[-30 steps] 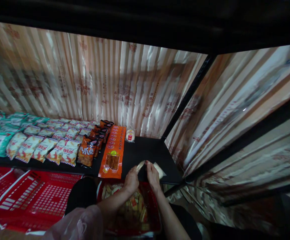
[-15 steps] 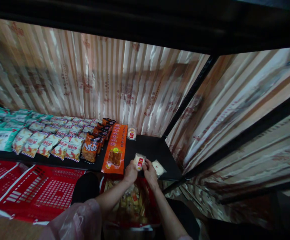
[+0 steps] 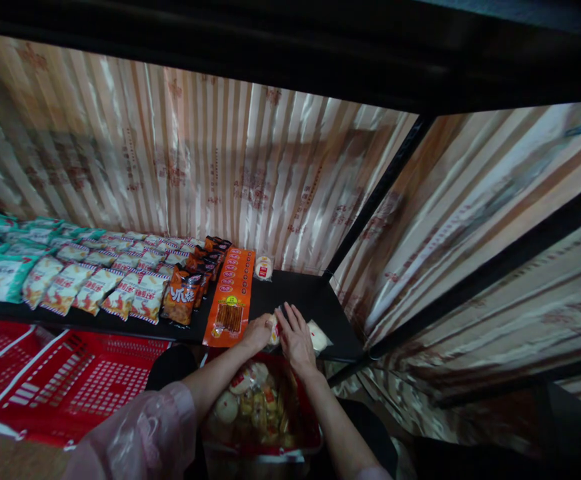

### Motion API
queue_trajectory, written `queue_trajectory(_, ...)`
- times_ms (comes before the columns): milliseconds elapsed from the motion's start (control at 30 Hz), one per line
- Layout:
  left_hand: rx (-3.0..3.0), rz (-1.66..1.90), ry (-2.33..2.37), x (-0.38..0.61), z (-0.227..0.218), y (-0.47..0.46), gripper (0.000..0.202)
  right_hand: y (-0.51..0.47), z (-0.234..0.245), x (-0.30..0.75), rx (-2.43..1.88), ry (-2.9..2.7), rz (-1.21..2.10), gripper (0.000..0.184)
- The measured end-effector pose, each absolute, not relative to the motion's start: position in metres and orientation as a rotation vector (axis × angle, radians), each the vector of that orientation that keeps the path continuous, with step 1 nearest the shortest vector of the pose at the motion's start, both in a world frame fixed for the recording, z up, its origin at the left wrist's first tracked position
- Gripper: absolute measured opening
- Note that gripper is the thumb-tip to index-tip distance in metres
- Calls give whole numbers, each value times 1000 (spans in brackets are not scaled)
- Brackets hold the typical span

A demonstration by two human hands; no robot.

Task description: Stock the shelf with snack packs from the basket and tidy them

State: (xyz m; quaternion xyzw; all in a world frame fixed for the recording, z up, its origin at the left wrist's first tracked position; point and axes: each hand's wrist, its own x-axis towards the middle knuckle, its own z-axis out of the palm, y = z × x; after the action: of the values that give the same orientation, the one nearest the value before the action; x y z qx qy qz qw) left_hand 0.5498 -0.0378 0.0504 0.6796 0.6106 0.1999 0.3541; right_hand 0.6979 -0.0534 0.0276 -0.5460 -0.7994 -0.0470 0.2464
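Observation:
On the black shelf (image 3: 315, 303), my left hand (image 3: 257, 331) pinches a small round white snack packet (image 3: 272, 331) that rests near the front edge. My right hand (image 3: 294, 335) lies flat over the same packet, fingers stretched forward. A second white packet (image 3: 317, 337) sits just right of my right hand. A third one (image 3: 263, 268) stands further back by the curtain. Below my forearms is a red basket (image 3: 303, 427) full of mixed small snack packets.
A long orange snack bag (image 3: 231, 298) lies left of my hands, then dark orange bags (image 3: 185, 293) and rows of white-red and green bags (image 3: 65, 287). Red crates (image 3: 80, 383) lie on the floor at left. A striped curtain (image 3: 195, 167) backs the shelf; a black post (image 3: 380, 187) stands at its right corner.
The packet held up between both hands has come down onto the shelf. My right hand has opened flat over it. The view has shifted slightly.

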Motion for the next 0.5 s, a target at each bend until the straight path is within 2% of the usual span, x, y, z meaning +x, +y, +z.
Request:
queue_trajectory(300,1980,360,1462,542,67,-27,33,-43,38,704,-1340,-2411,-84,49)
queue_trajectory(500,2047,324,1420,547,67,-15,31,-36,43,711,-1423,-2397,0,49)
